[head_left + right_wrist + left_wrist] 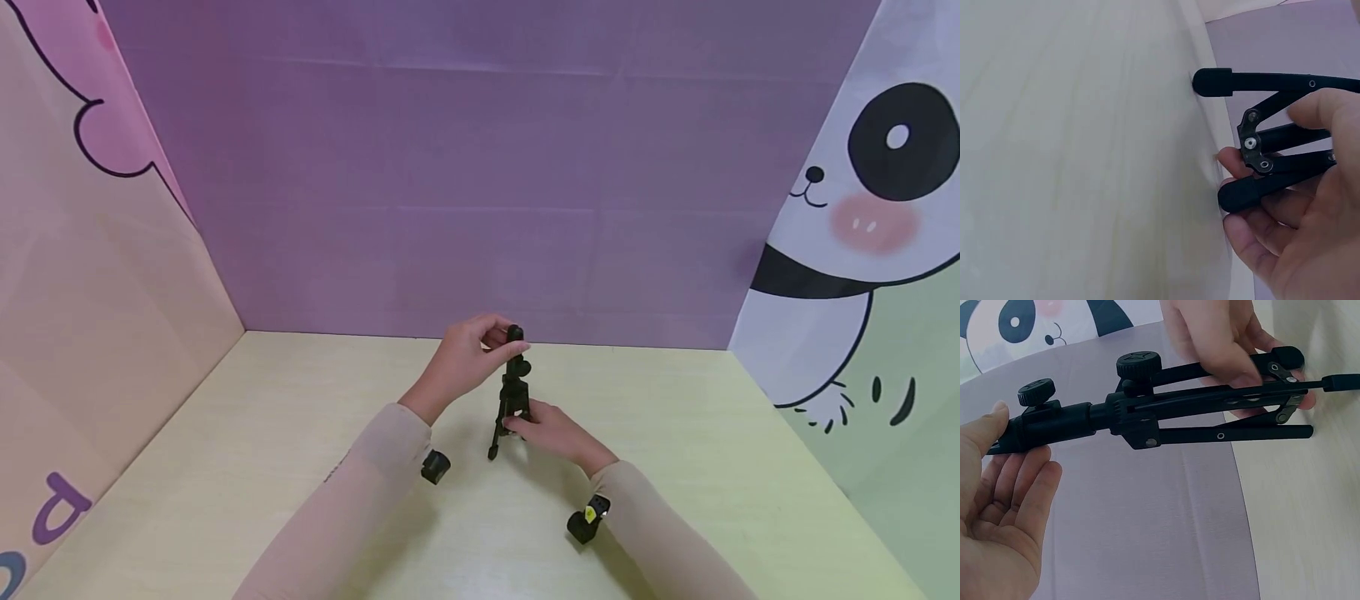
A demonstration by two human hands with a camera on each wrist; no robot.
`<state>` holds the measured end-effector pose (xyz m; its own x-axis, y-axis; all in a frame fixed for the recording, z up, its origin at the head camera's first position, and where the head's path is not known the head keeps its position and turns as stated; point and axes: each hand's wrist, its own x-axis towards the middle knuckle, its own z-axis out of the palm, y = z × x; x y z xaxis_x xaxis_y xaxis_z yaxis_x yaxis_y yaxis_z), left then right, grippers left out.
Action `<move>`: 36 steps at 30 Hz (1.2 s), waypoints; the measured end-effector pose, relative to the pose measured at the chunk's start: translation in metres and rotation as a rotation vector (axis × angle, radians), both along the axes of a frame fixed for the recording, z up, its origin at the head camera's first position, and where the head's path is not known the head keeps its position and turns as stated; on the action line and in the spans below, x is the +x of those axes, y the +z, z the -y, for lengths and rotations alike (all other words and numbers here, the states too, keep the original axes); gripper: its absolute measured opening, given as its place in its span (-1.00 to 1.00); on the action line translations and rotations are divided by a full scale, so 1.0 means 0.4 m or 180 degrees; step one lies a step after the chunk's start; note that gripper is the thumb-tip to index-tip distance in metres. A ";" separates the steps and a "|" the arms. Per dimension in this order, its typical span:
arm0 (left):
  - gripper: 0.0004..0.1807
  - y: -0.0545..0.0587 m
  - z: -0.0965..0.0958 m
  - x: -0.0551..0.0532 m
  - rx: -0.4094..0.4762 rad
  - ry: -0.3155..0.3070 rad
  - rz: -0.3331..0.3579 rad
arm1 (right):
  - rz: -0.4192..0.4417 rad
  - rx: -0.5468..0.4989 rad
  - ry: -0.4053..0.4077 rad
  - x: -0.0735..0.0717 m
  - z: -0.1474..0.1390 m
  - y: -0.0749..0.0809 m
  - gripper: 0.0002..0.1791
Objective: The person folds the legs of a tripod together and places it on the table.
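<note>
A small black tripod (514,388) stands roughly upright in the middle of the table, held in both hands. My left hand (470,353) pinches its top end between thumb and fingers. Lower down, my right hand (558,432) grips the legs near their feet. In the left wrist view, two knobs (1139,365) stick out from the tripod's body, and the legs are only slightly spread. Seen from the right wrist, the hinged brace (1250,143) joins the legs. The right fingers lie around one rounded foot (1239,195), while another foot (1212,82) is outside the grasp.
The pale wooden table (225,467) meets a purple backdrop (480,192) just behind the hands. Printed panels close in both sides, with a panda (817,333) on the right one. A small black camera hangs below each wrist.
</note>
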<state>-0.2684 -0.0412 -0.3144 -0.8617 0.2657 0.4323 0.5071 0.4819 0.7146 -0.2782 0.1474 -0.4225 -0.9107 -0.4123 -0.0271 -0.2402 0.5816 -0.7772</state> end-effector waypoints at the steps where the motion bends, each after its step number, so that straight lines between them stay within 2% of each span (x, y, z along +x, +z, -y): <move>1: -0.68 0.000 0.000 0.000 0.0000 -0.0005 -0.0008 | 0.0008 -0.0011 0.0003 0.000 0.000 0.001 -0.62; 15: -0.70 0.000 -0.006 -0.001 -0.0027 -0.0077 -0.0172 | 0.0000 -0.0170 -0.0046 -0.001 0.003 -0.004 -0.69; 21: -0.70 0.009 -0.010 0.001 -0.0026 -0.0099 -0.0210 | -0.0035 -0.0220 -0.0160 0.003 -0.002 0.003 -0.69; 27: -0.70 0.015 -0.008 0.006 0.0007 -0.0111 -0.0208 | -0.0083 -0.0243 -0.0215 0.005 -0.007 0.007 -0.68; 31: -0.70 0.014 0.003 0.010 0.0100 -0.0048 -0.0162 | -0.0176 -0.0230 -0.0358 0.004 -0.009 0.007 -0.70; 36: -0.68 0.015 0.022 0.011 0.0203 0.0036 -0.0087 | -0.0064 -0.0329 -0.0511 0.005 -0.014 0.008 -0.69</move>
